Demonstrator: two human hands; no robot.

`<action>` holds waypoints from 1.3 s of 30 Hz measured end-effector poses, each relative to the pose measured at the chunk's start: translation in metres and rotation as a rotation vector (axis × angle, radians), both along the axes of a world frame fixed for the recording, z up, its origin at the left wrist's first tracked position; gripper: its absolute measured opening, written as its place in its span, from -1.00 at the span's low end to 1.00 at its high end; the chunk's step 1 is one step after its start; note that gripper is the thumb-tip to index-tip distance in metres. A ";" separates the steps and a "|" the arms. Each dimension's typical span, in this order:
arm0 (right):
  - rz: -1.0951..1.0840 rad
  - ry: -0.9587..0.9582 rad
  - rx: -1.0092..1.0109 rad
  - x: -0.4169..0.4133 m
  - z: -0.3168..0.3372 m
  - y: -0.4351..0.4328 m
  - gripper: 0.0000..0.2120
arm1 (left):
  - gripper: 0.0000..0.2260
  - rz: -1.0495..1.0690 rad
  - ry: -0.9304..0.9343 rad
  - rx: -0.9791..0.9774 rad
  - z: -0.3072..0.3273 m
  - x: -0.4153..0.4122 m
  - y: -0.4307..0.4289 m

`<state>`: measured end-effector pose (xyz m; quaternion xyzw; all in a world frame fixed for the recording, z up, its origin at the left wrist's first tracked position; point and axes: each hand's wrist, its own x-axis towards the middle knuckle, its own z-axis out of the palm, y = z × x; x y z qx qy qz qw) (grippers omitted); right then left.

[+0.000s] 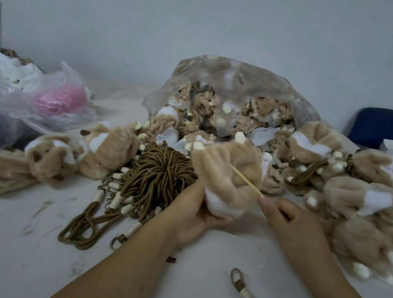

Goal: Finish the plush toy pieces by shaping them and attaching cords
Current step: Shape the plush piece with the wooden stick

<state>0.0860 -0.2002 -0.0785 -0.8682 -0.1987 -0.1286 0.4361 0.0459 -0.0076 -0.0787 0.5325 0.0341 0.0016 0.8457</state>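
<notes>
From the head view, the left hand [197, 213] grips a tan plush piece [227, 175] above the tabletop [27, 264]. The right hand [290, 224] pinches a thin stick [246, 179] poked into it, beside the brown cords [160, 176].

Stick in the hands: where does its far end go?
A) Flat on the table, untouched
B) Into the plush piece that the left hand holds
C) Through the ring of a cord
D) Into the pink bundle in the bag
B: the right hand pinches the stick, and its far end pokes into the plush piece gripped by the left hand.
</notes>
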 end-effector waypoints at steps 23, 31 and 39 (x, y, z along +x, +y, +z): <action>-0.007 0.064 -0.005 0.007 -0.008 -0.003 -0.43 | -0.66 0.459 -0.317 0.502 -0.001 0.006 0.005; 0.011 0.056 0.007 0.010 -0.011 -0.002 -0.50 | -0.40 0.241 -0.164 0.221 0.001 0.005 0.001; -0.022 0.072 0.004 0.008 -0.008 -0.004 -0.42 | -0.55 0.334 -0.267 0.027 0.004 0.008 0.004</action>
